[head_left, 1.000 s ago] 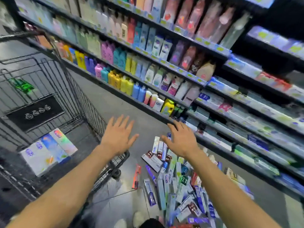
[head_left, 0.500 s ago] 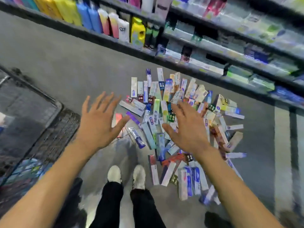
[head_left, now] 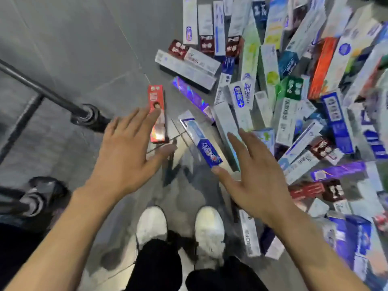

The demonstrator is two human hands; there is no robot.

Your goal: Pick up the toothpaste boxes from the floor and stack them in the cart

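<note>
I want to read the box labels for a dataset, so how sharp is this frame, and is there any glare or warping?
Head view: motion blur smears most of the pile, worst at the right edge, so small print is unreadable; the red box and blue box by the hands are clearest; the floor shows soft reflections; a holographic purple box glints; wide-angle warping bends the cart bar.

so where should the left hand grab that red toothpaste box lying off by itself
Pinch the red toothpaste box across its two long edges near the middle, coming straight down from above. It lies flat on the floor, apart from the pile, and the left hand is open beside it.
</note>
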